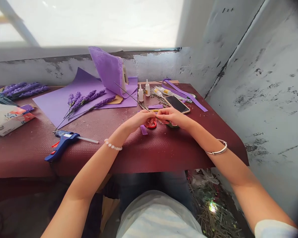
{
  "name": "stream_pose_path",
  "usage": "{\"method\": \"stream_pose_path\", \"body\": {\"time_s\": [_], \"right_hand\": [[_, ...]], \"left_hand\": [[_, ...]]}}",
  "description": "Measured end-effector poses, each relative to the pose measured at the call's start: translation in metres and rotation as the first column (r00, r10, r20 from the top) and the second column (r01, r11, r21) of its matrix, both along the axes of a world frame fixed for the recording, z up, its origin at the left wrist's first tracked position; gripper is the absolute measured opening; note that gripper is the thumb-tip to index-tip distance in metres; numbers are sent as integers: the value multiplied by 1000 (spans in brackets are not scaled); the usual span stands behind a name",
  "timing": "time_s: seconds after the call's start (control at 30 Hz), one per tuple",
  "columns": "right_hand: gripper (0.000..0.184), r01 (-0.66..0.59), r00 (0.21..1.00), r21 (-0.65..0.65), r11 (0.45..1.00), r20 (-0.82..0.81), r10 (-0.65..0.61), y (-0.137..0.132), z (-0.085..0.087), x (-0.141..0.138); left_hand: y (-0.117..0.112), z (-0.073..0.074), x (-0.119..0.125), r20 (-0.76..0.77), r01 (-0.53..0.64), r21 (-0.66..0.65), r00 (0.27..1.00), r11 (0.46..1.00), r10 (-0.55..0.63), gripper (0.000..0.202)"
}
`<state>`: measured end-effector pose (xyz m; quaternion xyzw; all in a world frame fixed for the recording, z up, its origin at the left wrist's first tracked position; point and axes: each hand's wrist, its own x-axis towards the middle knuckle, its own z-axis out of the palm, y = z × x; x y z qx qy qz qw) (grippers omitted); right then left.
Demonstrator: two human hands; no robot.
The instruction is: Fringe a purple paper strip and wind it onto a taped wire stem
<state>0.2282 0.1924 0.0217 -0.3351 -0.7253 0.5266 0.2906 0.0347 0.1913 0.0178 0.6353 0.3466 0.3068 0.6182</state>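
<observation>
My left hand (144, 119) is closed in a pinch on a thin dark wire stem (129, 94), which slants up and away to the left over the table. Close against it, my right hand (173, 116) pinches the near end of the same stem; its fingertips partly hide what lies between them. Beneath my hands show a red ring-shaped handle (152, 125), a short purple strip (144, 130) and part of a dark green item (172, 125) that my right hand mostly covers. A phone (177, 104) lies just beyond my right hand.
Finished lavender sprigs (85, 99) rest on purple sheets (52, 99). A blue glue gun (62, 145) lies front left, near a white box (7, 119). White glue bottles (147, 88), several loose stems and a purple ribbon (198, 104) are at the back. A wall (270, 99) bounds the right.
</observation>
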Motion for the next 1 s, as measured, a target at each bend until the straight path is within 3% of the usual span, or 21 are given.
{"method": "stream_pose_path", "body": {"time_s": [0.43,0.7,0.8,1.0], "right_hand": [[31,-55,983,-45,997,-175,46,10,-11,3],[25,176,984,187,967,-45,-170,4,-11,-1],[23,201,979,263,944,-23,-203,4,-13,-1],[30,85,996,87,993,-39,-82,8,-15,-4]], "left_hand": [[1,4,-5,49,39,33,998,999,-41,27],[3,-1,-2,23,-22,20,999,1000,21,50],[3,-2,-1,-6,-61,7,998,998,61,46],[3,0,-1,30,-53,-19,998,998,54,29]]}}
